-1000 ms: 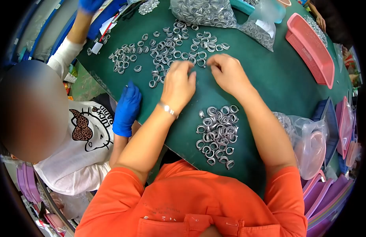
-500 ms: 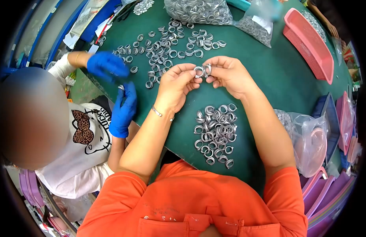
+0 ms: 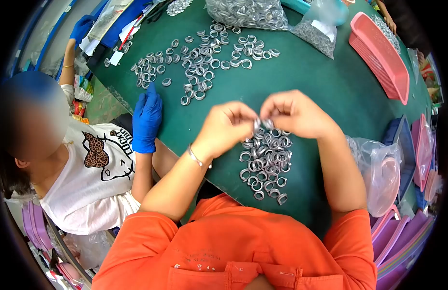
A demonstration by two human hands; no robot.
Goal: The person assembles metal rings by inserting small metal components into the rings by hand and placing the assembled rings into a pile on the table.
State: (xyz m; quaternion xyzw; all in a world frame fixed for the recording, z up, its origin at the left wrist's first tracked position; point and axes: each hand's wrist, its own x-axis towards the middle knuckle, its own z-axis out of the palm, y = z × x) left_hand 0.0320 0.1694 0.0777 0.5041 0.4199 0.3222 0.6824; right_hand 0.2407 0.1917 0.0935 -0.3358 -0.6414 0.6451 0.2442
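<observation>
My left hand [image 3: 228, 126] pinches a small grey metal ring [image 3: 257, 124] between thumb and fingers. Close beside it, my right hand [image 3: 296, 115] is closed on a second ring [image 3: 268, 124]. Both hands are slightly blurred, and the two rings are side by side at the fingertips; whether they touch I cannot tell. Just below lies a pile of similar rings [image 3: 266, 164] on the green table, its far edge partly covered by my fingers. A wider scatter of rings [image 3: 199, 60] spreads farther away on the left.
At left sits a co-worker in blue gloves [image 3: 147, 121], one arm stretched toward the shelving. Clear bags of rings [image 3: 248, 13] stand at the far edge. A pink basket [image 3: 381, 58] is at far right, with a plastic bag [image 3: 378, 174] and a blue bin [image 3: 403, 150] nearer.
Both my hands have come down toward me with the rings, from above the pile to its far edge. The co-worker's one glove has moved from the table to the shelving.
</observation>
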